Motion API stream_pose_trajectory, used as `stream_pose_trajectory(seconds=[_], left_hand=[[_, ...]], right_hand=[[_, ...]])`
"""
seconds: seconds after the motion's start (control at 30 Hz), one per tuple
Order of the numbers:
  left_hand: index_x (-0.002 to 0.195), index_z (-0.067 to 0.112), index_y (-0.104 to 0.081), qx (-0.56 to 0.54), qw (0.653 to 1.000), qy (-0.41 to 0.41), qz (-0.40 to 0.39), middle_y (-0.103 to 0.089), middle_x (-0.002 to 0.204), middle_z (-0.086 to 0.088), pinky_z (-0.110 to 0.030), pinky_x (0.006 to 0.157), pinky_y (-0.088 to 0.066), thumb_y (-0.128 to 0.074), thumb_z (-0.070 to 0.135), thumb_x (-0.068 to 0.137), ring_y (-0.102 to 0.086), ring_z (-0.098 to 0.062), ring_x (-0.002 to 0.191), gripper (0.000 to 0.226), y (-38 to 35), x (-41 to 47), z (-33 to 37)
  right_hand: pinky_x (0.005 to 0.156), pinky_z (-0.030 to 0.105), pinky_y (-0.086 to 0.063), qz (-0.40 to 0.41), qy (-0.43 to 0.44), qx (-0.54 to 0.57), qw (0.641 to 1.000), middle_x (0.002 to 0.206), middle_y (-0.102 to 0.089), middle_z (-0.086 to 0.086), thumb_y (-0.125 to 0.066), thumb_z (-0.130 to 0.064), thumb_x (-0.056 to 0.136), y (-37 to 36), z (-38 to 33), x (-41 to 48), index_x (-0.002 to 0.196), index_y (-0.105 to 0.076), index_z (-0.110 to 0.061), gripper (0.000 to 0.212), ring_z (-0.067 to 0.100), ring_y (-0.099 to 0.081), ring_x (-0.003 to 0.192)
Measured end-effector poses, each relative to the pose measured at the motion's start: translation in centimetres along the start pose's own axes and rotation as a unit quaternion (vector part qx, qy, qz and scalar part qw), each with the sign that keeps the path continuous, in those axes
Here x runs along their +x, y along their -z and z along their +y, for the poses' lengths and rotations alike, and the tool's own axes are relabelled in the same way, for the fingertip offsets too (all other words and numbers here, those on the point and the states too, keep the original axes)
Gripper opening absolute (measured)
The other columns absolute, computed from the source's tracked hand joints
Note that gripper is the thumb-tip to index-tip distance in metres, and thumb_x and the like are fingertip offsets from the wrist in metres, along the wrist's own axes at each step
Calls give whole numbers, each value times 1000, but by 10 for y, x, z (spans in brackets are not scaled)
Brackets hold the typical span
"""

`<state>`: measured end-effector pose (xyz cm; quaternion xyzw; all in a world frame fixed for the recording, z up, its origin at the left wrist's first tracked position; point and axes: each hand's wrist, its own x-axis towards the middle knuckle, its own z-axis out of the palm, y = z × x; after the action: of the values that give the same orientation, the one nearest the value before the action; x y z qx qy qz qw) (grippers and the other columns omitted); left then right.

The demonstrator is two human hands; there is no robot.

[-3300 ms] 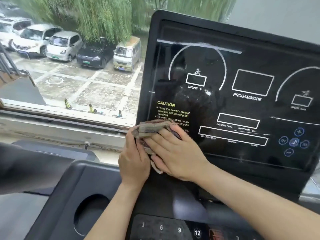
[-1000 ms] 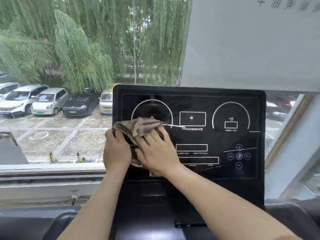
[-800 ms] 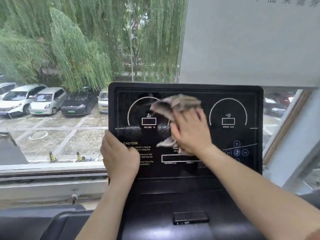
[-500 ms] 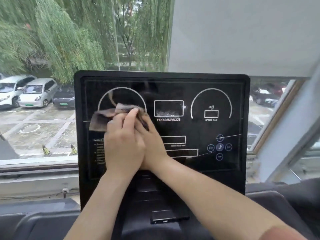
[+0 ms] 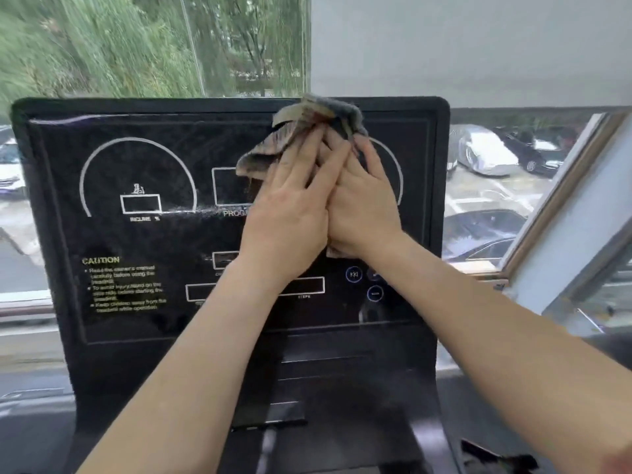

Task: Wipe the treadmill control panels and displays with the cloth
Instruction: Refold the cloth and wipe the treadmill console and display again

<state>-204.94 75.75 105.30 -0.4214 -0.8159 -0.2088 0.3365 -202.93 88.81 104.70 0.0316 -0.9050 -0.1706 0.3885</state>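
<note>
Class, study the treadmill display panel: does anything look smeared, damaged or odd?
A pale grainy streak runs across the display panel from the incline dial's right end toward the program window; it looks like residue. The cloth is higher, further right.

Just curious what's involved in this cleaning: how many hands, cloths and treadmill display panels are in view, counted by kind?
2 hands: left hand, right hand
1 cloth, pressed under both hands
1 display panel
Total: 4
</note>
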Motion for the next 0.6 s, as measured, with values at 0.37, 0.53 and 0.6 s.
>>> stream_pose_trajectory(seconds=[0.37, 0.53, 0.6], left_hand=[[153, 19, -21, -4, 991, 4, -135, -46, 131, -14, -48, 107, -33, -47, 20, 85, -42, -34, 113, 74, -40, -91, 59], [149, 9, -31, 5, 1000, -19, -25, -34, 148, -23, -45, 117, -18, -35, 17, 88, -29, -42, 137, 62, -35, 16, 62], [147, 10, -37, 3, 1000, -21, 2, -32, 152, -20, -44, 118, -17, -33, 15, 86, -24, -39, 141, 61, -39, 43, 73]], right_hand=[[116, 41, -18, -36, 105, 66, 992, 141, -52, 5, -46, -40, 88, -11, 13, -120, 141, -45, -14, 59, 23, -34, 136], [116, 43, -12, 1, 4, 28, 1000, 152, -39, 3, -45, -45, 89, 2, 70, -43, 149, -36, -16, 67, 26, -26, 143], [117, 41, -8, 13, -82, 13, 996, 155, -32, 8, -44, -46, 90, -1, 73, -33, 151, -29, -13, 71, 28, -22, 144]])
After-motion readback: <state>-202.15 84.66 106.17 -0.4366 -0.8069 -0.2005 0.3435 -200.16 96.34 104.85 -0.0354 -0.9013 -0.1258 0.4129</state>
